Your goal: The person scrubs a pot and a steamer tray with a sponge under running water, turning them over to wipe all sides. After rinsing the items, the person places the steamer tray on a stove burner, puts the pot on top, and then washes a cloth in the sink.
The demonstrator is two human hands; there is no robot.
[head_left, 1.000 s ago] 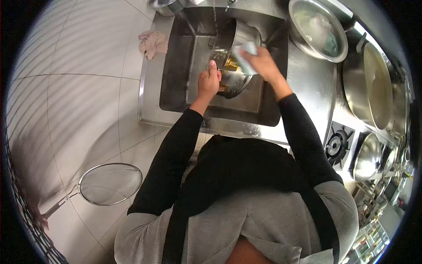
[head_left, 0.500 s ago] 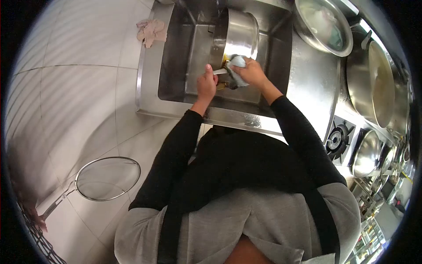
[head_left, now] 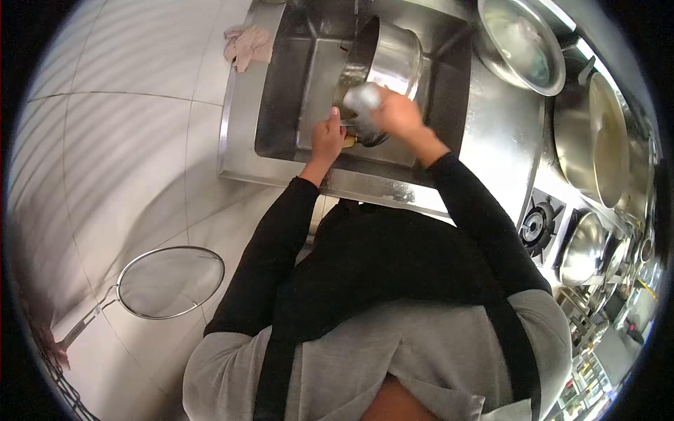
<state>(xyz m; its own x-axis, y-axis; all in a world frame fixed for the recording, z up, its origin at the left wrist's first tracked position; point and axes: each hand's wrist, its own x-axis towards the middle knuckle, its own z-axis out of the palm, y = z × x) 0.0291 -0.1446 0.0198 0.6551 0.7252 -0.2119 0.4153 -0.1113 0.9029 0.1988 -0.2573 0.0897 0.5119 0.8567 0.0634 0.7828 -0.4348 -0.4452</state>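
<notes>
Over the sink [head_left: 291, 149], my left hand [head_left: 328, 140] is closed around a slim metal handle [head_left: 347, 125], thumb up along it. What the handle belongs to is mostly hidden. Blurred by motion, my right hand [head_left: 401, 116] grips a pale grey-blue cloth [head_left: 363, 98] just above and right of the handle. A large steel pot [head_left: 397, 59] lies tilted on its side in the sink, beyond both hands. Below the cloth a dark rounded piece [head_left: 371, 135] shows, with a yellowish piece [head_left: 349, 142] beside my left fingers.
A crumpled pink cloth [head_left: 248, 46] lies on the sink's left rim. On the right counter stand a steel bowl [head_left: 554, 77] and a big pot [head_left: 572, 133], near a gas burner [head_left: 539, 226]. A round mesh strainer [head_left: 170, 282] is at lower left.
My right hand has moved the cloth slightly up and left, off the handle toward the pot. My left hand keeps its grip nearly in place. The view has shifted slightly.
</notes>
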